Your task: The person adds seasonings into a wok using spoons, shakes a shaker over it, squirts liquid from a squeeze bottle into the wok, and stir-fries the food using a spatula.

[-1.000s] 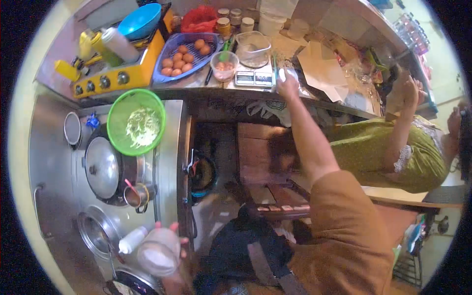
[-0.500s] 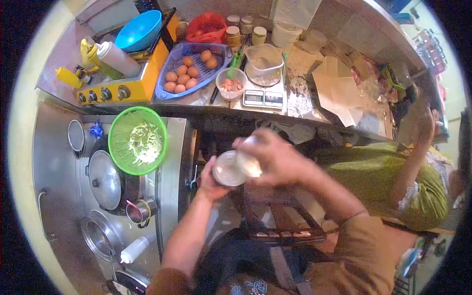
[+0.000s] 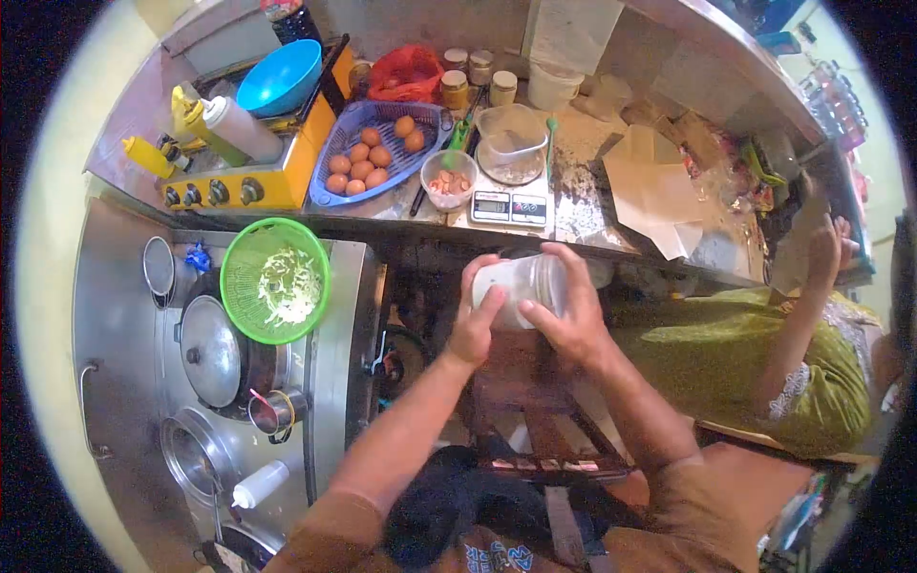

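"While both hands have it up in the air, where exactly is the jar (image 3: 517, 285)?"

"Just in front of the counter (image 3: 585, 227), apart from its edge and near the kitchen scale (image 3: 509, 208). Nothing but the hands bears it."

"And how do the fingers lie?"

"Closed on it, both sets. The left hand (image 3: 475, 323) holds the pale, whitish end, thumb on the near side. The right hand (image 3: 579, 323) wraps the end with the ringed rim, its thumb also on the near side, the other fingers over the far side."

"Would it be heavy?"

"I'd guess fairly light, a weight one hand could bear. The wall looks stiff, so it shouldn't give under a squeeze. Whether it's glass or plastic I can't tell; if glass, a knock on the counter could crack it."

"Slippery?"

"Likely, being smooth and round, more so with damp or greasy skin. I'd take it round the middle of the body with one hand and keep the other on the ringed end, which should give better purchase. I wouldn't trust the rim alone with the weight, since I can't see how firmly any lid sits."

"Which way does it point?"

"On its side. Its long axis runs across the view from left to right, close to level, the ringed end towards the right hand and slightly higher in view. That end looks like the top, and the whitish one like the base, though the fingers cover part of each."
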{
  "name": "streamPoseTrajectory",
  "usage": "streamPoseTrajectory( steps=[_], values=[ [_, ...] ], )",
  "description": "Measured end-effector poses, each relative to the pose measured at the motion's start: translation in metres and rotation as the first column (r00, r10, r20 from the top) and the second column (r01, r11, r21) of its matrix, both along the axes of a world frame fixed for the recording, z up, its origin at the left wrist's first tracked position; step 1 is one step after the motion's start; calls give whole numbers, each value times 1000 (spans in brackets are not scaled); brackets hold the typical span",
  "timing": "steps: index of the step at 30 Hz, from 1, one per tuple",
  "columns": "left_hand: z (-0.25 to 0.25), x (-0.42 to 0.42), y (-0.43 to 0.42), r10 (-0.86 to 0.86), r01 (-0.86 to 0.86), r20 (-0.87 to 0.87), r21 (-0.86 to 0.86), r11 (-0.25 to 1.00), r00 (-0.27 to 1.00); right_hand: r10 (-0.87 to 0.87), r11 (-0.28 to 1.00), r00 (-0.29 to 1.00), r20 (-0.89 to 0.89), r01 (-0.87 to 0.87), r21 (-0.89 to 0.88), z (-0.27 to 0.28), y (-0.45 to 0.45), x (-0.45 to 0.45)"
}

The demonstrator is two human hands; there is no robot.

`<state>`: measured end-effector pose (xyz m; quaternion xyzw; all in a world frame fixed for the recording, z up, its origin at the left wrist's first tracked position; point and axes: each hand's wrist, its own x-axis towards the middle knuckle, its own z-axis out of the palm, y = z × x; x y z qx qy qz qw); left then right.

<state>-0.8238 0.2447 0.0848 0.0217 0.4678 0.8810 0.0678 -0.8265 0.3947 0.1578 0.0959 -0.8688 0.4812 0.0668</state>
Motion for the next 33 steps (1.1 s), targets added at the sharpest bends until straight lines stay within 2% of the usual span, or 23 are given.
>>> streamPoseTrajectory(
  steps=[2, 4, 5, 8, 9, 10, 12, 14, 15, 16, 18, 19, 20, 22, 23, 24, 25, 26, 27, 29, 30, 31, 33],
  values=[
    [18, -14, -11, -358, 307, 209, 240, 921, 910, 48, 991, 992, -115, -34, 128, 26, 3, 7],
    [24, -26, -18, -679, 484, 282, 524, 700, 677, 160, 956, 961, -225, -94, 277, 42, 5, 11],
    [25, -25, -22, -773, 506, 280, 622, 598, 569, 237, 927, 942, -237, -147, 345, 50, 8, 13],
    [24, -17, -14, -828, 499, 227, 707, 502, 512, 331, 886, 919, -213, -226, 404, 51, 18, 8],
    [24, -14, -3, -706, 437, 329, 601, 669, 627, 243, 922, 962, -127, -188, 340, 49, 20, 5],
    [25, -9, 9, -620, 316, 353, 626, 714, 701, 155, 960, 982, -107, -124, 251, 38, 25, 0],
    [1, -6, 40, -173, 97, 243, 294, 951, 955, -7, 997, 998, -55, 11, 71, 4, 36, -17],
    [-14, -24, 50, 12, -28, -164, -93, 995, 986, -112, 971, 982, 151, 141, -195, -12, 47, -30],
    [-34, -39, 58, 24, -141, -378, -285, 948, 926, -141, 924, 956, 256, 220, -312, -13, 53, -37],
    [-28, -49, 63, -6, -177, -460, -353, 919, 888, -109, 887, 944, 312, 234, -399, -8, 61, -44],
    [-14, -64, 73, -74, -161, -514, -397, 903, 854, -179, 892, 956, 233, 258, -371, -14, 79, -59],
    [2, -71, 67, -208, 174, -238, -157, 972, 949, -176, 911, 958, 224, 245, -332, -7, 85, -61],
    [23, -79, 58, -419, 411, 7, 182, 893, 908, -164, 973, 986, 39, 168, -158, 3, 84, -61],
    [29, -83, 59, -649, 492, 162, 525, 695, 743, -34, 967, 952, -304, 108, 231, 24, 79, -60],
    [24, -83, 65, -636, 487, 161, 513, 707, 755, 16, 967, 968, -252, 49, 249, 29, 78, -59],
    [18, -83, 72, -622, 480, 158, 502, 719, 767, -57, 998, 995, -88, 60, 28, 25, 83, -62],
    [19, -71, 84, -89, 68, -144, -140, 988, 986, -89, 976, 992, 90, 105, -191, 16, 89, -67],
    [18, -70, 83, 16, -162, -407, -326, 931, 914, -75, 904, 961, 265, 178, -390, 8, 96, -74],
    [34, -68, 78, 46, -413, -651, -424, 806, 758, 54, 767, 946, 319, 166, -620, 11, 99, -79],
    [29, -66, 92, 189, -481, -673, -278, 831, 715, 35, 920, 987, 156, 29, -390, 17, 103, -71],
    [26, -69, 92, 110, -138, -353, -55, 989, 929, 43, 967, 996, 78, -22, -254, 27, 99, -65],
    [22, -73, 92, -127, 134, -43, 288, 948, 991, 21, 999, 997, -69, -25, -47, 35, 92, -64],
    [23, -68, 97, -151, 154, -43, 79, 985, 988, -5, 961, 973, 233, 68, -266, 36, 99, -75]
  ],
)
